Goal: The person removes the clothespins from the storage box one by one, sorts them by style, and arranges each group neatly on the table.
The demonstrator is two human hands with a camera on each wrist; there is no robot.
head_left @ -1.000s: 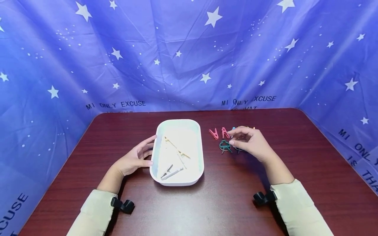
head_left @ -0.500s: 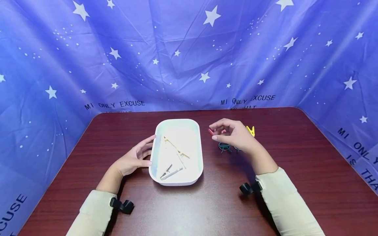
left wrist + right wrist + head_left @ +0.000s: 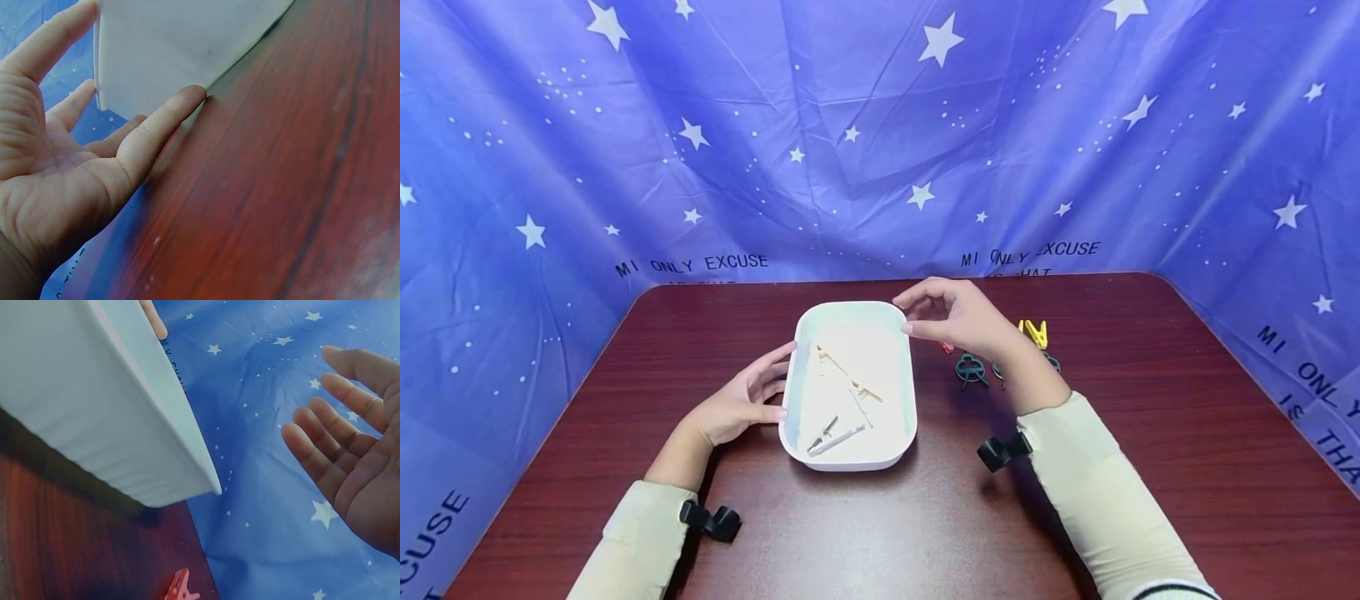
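A white rectangular tray [image 3: 913, 392] stands on the table, and several slim clips [image 3: 835, 440] lie inside it, washed out by glare. My left hand [image 3: 741, 408] rests against the tray's left side with fingers spread. In the left wrist view, fingertips touch the tray's outer wall [image 3: 181, 56]. At the tray's far right corner is my right hand [image 3: 962, 317]. The right wrist view shows this hand [image 3: 356, 444] with loosely bent fingers, holding nothing and apart from the tray wall [image 3: 81, 412]. A red clip [image 3: 947, 347] lies partly hidden below it.
Right of the tray lie green round clips [image 3: 971, 369] and yellow clips [image 3: 1037, 333], some partly covered by the right forearm. A red clip [image 3: 180, 587] shows low in the right wrist view. Behind the dark red table [image 3: 1150, 400] hangs a blue star-patterned curtain [image 3: 850, 183].
My right hand has moved left from above the clips, past the red ones, to the tray's far right corner. My left hand and the tray have stayed in place.
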